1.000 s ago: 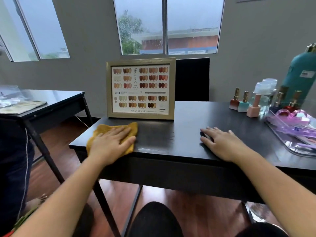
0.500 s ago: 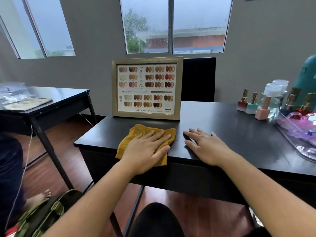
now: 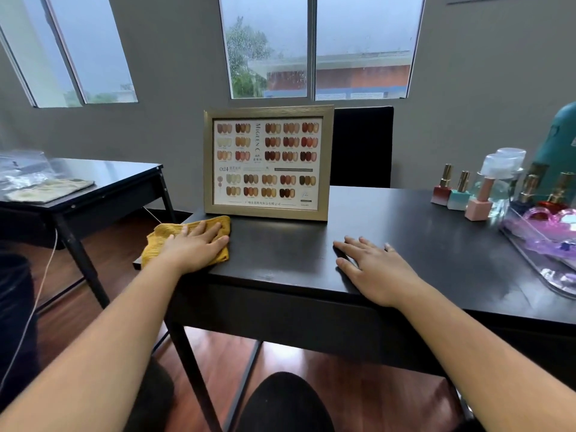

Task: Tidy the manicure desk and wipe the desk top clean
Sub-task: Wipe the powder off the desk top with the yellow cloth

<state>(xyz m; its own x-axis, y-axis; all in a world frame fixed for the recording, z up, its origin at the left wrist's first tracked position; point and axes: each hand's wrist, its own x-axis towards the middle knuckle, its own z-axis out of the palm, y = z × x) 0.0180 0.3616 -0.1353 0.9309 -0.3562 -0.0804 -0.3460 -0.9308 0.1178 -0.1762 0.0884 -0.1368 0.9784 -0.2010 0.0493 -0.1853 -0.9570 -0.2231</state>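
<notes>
A mustard-yellow cloth (image 3: 159, 241) lies at the left front corner of the black desk (image 3: 436, 254), partly over the edge. My left hand (image 3: 196, 247) presses flat on the cloth with straight fingers. My right hand (image 3: 374, 269) rests flat on the bare desk top near the front edge, holding nothing. A framed nail colour chart (image 3: 266, 163) stands upright just behind the cloth.
Several nail polish bottles (image 3: 458, 191) and a clear dispenser (image 3: 501, 179) stand at the back right beside a teal bottle (image 3: 558, 151). A clear tray (image 3: 548, 269) with pink items sits at the right. A second black table (image 3: 93, 188) stands left; a black chair (image 3: 361, 145) behind.
My left hand slid the cloth right toward the middle, then back left to the desk's corner. My right hand stayed flat on the desk.
</notes>
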